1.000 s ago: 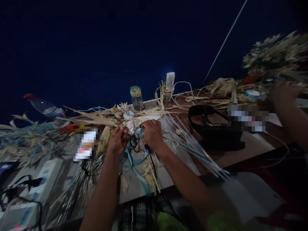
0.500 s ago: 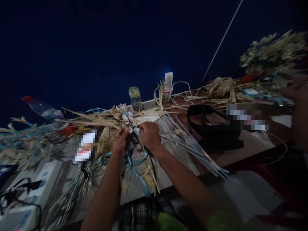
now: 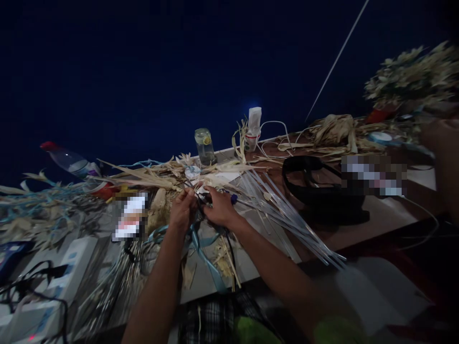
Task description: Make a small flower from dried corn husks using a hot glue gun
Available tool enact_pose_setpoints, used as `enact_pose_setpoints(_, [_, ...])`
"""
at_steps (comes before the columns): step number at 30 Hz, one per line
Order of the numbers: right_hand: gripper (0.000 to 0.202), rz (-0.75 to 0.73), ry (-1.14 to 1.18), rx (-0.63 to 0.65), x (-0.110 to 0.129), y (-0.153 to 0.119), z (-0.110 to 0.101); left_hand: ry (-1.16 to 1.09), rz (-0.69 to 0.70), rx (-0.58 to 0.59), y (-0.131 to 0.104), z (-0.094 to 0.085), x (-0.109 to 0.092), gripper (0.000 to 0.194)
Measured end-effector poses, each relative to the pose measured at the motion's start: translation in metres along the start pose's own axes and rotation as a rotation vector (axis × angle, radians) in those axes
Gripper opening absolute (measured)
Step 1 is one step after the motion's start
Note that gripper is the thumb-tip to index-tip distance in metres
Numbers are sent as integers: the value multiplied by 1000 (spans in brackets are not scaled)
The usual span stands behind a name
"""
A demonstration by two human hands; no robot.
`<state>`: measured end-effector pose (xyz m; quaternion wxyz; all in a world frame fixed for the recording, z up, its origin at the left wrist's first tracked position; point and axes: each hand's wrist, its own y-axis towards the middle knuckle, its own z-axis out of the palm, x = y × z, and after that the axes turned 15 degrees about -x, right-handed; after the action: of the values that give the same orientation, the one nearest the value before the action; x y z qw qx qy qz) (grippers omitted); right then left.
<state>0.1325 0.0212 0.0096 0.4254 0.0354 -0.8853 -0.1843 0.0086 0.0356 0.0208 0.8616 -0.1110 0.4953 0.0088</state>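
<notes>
My left hand (image 3: 183,209) is closed in a pinch at the middle of the table, on something too small to make out. Close to its right, my right hand (image 3: 218,206) has its thumb and forefinger reaching toward the left fingertips, around a small pale piece and dark scissors (image 3: 201,197) that are partly hidden. What the right fingers grip is unclear. Light blue ribbon (image 3: 202,255) hangs below both hands. Dried husk strips (image 3: 150,176) lie just beyond them, and clear plastic rods (image 3: 287,210) fan out to the right.
A lidded glass jar (image 3: 205,147) and a white cup (image 3: 252,138) stand at the back edge. Right of the rods sits a black headset (image 3: 310,186). A red-capped bottle (image 3: 70,161) leans at left, above a power strip (image 3: 77,260). Another person's arm (image 3: 442,162) shows at far right.
My right hand has turned and moved left, closer to my left hand. The scissors, whose handles showed between the hands, are now mostly covered. The view has shifted slightly.
</notes>
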Motion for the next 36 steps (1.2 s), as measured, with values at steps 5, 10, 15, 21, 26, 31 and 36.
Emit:
enact_pose_setpoints(5, [42, 377, 540, 23, -7, 15, -11, -14, 26, -13, -1, 1, -3, 23])
enact_pose_setpoints(10, [33, 547, 988, 294, -5, 18, -39, -28, 18, 44, 1, -8, -8, 21])
enact_pose_setpoints(15, [33, 565, 1024, 436, -4, 16, -47, -49, 10, 55, 3, -13, -13, 21])
enact_pose_setpoints(21, [36, 612, 996, 471, 0, 15, -44, -34, -6, 34, 5, -14, -14, 21])
enact_pose_setpoints(26, [35, 605, 964, 481, 2, 14, -42, 19, -5, -19, 3, -12, -15, 22])
enact_pose_setpoints(31, [36, 613, 948, 471, -1, 14, -38, 57, -8, -27, -3, -7, -20, 25])
enact_pose_setpoints(36, [37, 555, 844, 366, -9, 15, -28, 40, -6, -42, -2, -9, -19, 26])
